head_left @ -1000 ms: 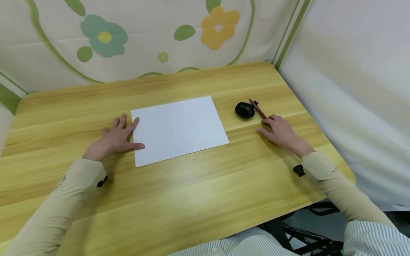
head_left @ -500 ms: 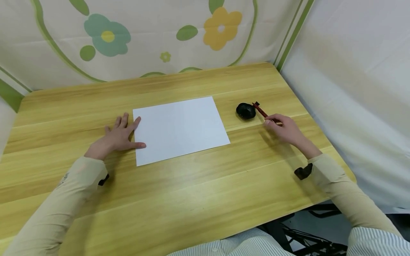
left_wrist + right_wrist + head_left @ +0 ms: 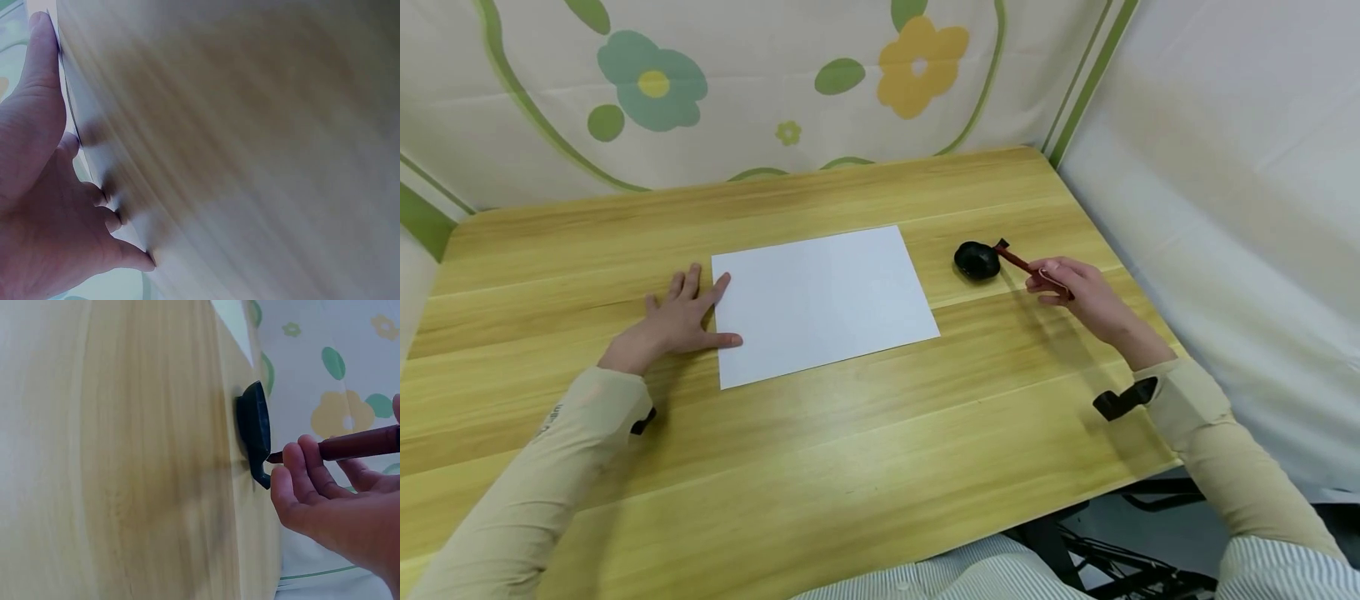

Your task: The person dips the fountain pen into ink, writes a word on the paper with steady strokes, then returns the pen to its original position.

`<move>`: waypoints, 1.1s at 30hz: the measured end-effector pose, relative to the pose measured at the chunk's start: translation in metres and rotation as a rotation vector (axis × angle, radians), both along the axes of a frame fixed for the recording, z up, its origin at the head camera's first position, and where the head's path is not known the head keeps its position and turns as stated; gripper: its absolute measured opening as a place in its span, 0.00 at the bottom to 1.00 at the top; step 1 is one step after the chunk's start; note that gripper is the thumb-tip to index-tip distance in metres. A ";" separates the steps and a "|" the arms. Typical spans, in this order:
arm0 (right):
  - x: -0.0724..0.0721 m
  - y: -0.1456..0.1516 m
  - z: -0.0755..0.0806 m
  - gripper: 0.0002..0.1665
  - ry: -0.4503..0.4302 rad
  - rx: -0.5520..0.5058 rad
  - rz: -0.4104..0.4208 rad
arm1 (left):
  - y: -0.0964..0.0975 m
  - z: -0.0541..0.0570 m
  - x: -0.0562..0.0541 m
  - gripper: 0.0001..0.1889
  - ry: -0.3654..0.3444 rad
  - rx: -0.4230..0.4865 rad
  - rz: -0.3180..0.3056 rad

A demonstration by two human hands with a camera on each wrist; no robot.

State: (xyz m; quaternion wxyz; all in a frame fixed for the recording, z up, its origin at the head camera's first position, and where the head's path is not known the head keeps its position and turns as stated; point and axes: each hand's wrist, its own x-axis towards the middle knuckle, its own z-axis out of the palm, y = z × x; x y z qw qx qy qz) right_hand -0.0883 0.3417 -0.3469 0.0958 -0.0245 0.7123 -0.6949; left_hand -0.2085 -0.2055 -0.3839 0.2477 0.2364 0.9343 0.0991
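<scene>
My left hand (image 3: 673, 325) lies spread on the table, its thumb and index finger over the left edge of a white sheet of paper (image 3: 827, 304). In the left wrist view this hand (image 3: 47, 206) shows straight fingers. To the right of the sheet, my right hand (image 3: 1093, 300) holds a dark red calligraphy brush (image 3: 1015, 260), with a cord loop at its hand end. Its dark tip is at the short handle of a small black ink dish (image 3: 977, 262). Whether the tip touches the dish (image 3: 255, 419) is unclear in the right wrist view.
The wooden table (image 3: 820, 467) runs back to a flowered cloth screen (image 3: 737, 83). A plain white curtain (image 3: 1240, 208) hangs along its right side. Below the front edge at right stands a black metal frame (image 3: 1112, 550).
The right hand has lifted the brush off the table, shifting its hold, and moved slightly right and back. The dish and the paper stay put, as does the left hand.
</scene>
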 end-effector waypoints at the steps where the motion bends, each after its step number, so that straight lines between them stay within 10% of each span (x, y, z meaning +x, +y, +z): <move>1: 0.000 0.001 0.001 0.18 -0.001 -0.059 0.025 | 0.000 0.000 0.000 0.57 0.000 -0.001 0.000; 14: -0.001 0.001 0.010 0.21 -0.073 -0.384 0.161 | 0.001 -0.001 0.001 0.58 0.002 0.005 0.013; 27: -0.017 -0.027 0.010 0.10 0.071 0.005 -0.398 | 0.002 0.003 0.003 0.58 -0.006 0.001 0.013; 33: -0.032 -0.038 0.008 0.06 0.115 0.205 -0.488 | 0.002 0.004 0.003 0.58 -0.007 -0.007 0.012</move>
